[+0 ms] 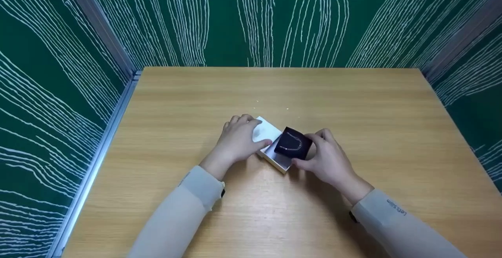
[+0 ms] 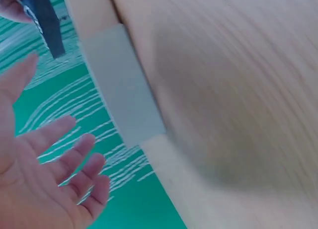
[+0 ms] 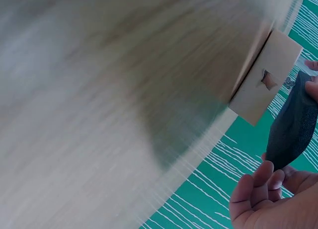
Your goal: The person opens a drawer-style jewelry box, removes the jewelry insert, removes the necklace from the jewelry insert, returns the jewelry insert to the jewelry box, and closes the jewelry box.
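Note:
A small white box [image 1: 266, 130] sits on the table, its pale open compartment [image 1: 283, 161] facing up at the near end. Over that end my right hand [image 1: 327, 158] pinches a black jewelry pad [image 1: 288, 145] between thumb and fingers. A thin chain [image 1: 293, 140] lies in a curve on the pad's face. In the right wrist view the pad [image 3: 293, 124] is seen edge-on, a little apart from the box. My left hand [image 1: 241, 138] is beside the box's left side; its fingers look spread and relaxed in the left wrist view.
Small white specks [image 1: 287, 109] lie on the wooden table [image 1: 188, 105] beyond the box. Green panels with white wavy lines [image 1: 223, 22] surround the table, with a metal rail [image 1: 98, 148] along its left edge. The box's side has a torn hole [image 3: 269, 80].

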Demonstrator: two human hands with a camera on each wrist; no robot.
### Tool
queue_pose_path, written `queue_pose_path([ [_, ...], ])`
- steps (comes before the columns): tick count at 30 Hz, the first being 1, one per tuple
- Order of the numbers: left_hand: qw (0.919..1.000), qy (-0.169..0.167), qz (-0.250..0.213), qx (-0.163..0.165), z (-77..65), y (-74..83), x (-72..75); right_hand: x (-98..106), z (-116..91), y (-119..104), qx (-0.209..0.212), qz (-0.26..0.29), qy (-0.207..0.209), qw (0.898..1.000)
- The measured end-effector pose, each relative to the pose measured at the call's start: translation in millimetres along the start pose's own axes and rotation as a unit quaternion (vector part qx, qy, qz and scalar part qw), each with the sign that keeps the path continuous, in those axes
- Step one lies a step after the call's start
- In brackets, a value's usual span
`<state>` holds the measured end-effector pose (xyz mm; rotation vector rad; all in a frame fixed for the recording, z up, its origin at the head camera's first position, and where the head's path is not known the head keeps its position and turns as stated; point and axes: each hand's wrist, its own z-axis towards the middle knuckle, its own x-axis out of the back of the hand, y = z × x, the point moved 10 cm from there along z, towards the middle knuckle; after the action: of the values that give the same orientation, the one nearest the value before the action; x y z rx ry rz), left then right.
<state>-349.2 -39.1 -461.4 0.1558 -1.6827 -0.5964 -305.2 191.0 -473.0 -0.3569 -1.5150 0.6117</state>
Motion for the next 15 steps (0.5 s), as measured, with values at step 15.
queue_pose_path([
  [15, 0.9833, 0.098, -0.152, -0.022, -13.1, 30.9, 8.4, 17, 0, -14, 0.017, 0.021, 0.055, 0.998],
])
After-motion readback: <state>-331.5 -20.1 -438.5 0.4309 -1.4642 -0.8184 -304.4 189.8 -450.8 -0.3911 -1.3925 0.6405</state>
